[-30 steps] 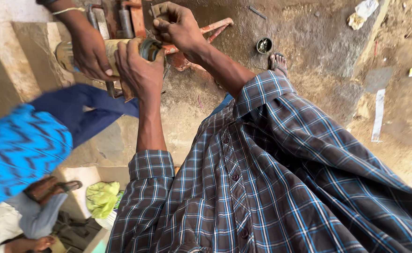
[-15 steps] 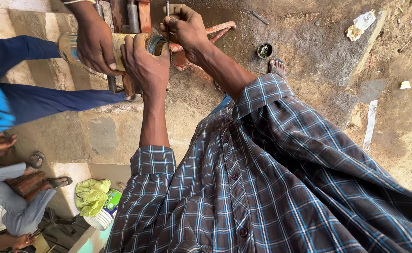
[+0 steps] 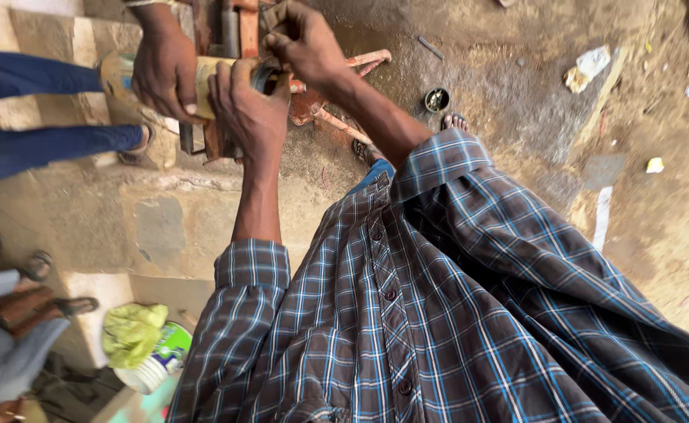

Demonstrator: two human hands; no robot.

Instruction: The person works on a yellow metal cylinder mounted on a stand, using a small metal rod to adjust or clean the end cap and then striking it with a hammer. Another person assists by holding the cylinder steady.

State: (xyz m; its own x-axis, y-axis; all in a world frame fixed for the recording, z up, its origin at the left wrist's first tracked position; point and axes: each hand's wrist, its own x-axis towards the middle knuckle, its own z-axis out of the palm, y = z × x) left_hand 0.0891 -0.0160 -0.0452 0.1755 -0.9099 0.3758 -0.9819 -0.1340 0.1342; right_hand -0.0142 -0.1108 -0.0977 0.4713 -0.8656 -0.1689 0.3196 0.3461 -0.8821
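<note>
My left hand (image 3: 249, 110) is wrapped around the dark end of a yellowish cylinder (image 3: 210, 74) that lies sideways at chest height. My right hand (image 3: 307, 41) is above that end, fingers pinched on a small metal piece (image 3: 270, 17) that is mostly hidden. Another person's hand (image 3: 163, 69) grips the same cylinder further left. Behind the hands stands a red metal frame (image 3: 335, 119) with upright bars.
The other person's legs in blue trousers (image 3: 39, 78) cross the left side. A small round tin (image 3: 437, 99) and my bare foot (image 3: 454, 121) are on the dirt ground. A white bucket with a green cloth (image 3: 137, 338) and a seated person (image 3: 8, 337) are at lower left.
The view has shifted, and the person in the blue patterned top has dropped out at the left. Both my hands and the other hand stay on the cylinder, with my right hand a little higher.
</note>
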